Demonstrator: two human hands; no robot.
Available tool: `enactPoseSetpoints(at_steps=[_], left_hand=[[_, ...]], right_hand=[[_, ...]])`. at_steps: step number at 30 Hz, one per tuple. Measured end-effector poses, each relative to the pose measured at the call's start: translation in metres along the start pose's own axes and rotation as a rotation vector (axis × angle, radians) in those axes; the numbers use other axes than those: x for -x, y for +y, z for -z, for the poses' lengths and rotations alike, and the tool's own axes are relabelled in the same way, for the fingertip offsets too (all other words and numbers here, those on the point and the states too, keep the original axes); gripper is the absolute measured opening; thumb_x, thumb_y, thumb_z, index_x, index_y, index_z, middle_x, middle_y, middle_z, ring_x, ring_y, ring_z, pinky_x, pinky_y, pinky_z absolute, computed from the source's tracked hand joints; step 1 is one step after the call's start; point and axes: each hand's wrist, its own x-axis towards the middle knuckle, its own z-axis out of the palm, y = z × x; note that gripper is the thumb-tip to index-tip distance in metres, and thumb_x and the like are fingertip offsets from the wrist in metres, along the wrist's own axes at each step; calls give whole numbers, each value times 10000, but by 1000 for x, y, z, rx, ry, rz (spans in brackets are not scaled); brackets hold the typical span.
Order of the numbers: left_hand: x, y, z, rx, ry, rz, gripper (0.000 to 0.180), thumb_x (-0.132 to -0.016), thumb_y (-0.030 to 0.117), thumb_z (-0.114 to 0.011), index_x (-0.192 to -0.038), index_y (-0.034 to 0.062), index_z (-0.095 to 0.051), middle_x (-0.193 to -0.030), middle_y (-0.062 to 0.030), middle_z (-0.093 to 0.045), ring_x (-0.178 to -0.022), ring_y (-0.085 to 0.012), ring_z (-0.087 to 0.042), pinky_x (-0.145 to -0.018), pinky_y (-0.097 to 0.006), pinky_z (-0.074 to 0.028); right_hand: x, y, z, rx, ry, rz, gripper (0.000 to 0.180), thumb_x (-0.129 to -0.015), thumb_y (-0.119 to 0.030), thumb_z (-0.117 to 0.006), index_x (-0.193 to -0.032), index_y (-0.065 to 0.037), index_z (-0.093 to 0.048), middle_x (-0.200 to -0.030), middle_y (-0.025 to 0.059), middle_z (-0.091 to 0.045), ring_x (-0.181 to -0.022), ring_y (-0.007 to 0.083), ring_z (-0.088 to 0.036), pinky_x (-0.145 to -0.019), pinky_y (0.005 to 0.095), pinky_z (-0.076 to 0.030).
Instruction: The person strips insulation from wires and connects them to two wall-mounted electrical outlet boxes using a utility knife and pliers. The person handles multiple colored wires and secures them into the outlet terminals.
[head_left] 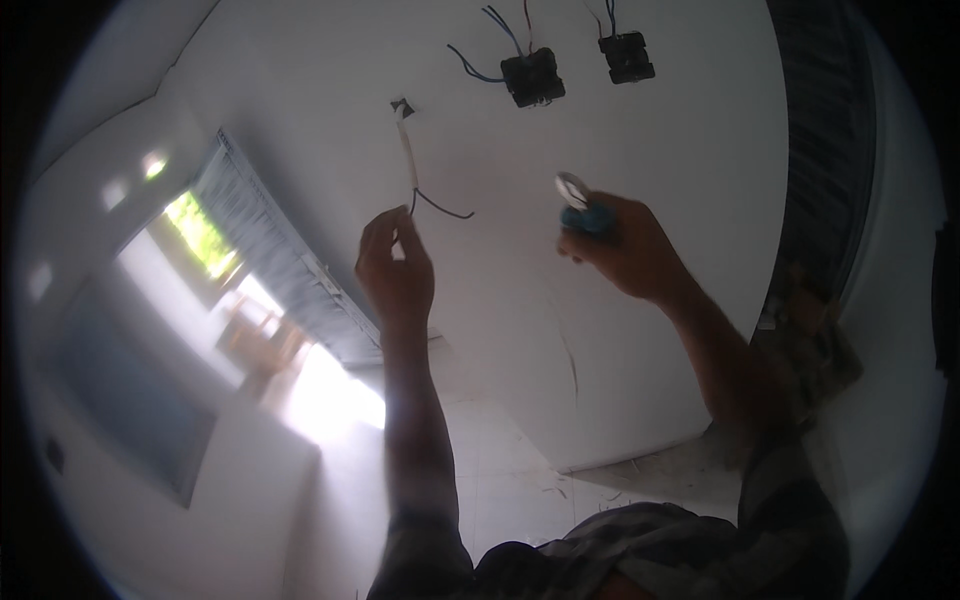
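My left hand (396, 262) is raised to the white wall, thumb and fingertips pinched on one end of a dark wire (413, 202). This wire comes out of a white-sheathed cable (408, 150) that hangs from a small square hole (402, 106) in the wall. A second dark wire (446, 210) branches off to the right, its end free. To the right, my right hand (625, 240) is closed around pliers (585, 208) with blue-green handles and a pale metal head pointing up-left. They are apart from the wires. Motion blurs their jaws.
Two black wall boxes, one in the upper middle (533, 77) and one farther right (627, 57), have loose blue and reddish wires. A bright doorway (330, 395) lies at left. A dark opening (815, 150) borders the wall at right. Small scraps (555, 491) lie on the floor.
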Motion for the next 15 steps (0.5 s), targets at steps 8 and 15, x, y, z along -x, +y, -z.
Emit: enactPoseSetpoints(at_steps=[8, 15], left_hand=[[34, -2, 16, -141, -164, 104, 188, -1016, 177, -629, -1035, 17, -725, -925, -142, -766, -860, -309, -746, -825, -407, -564], [62, 22, -22, 1110, -85, 798, 273, -1085, 254, -550, -1103, 8, -666, -822, -27, -733, -815, -187, -715, -808, -363, -552]], right_hand=[[93, 75, -19, -343, -71, -400, 137, -895, -141, -723, -888, -16, -667, -775, 60, -697, -720, 137, -648, -693, 316, -523], [153, 110, -45, -473, -92, -681, 112, -871, -92, -725, -893, 3, -671, -802, 94, -710, -703, 170, -653, -670, 334, -529]])
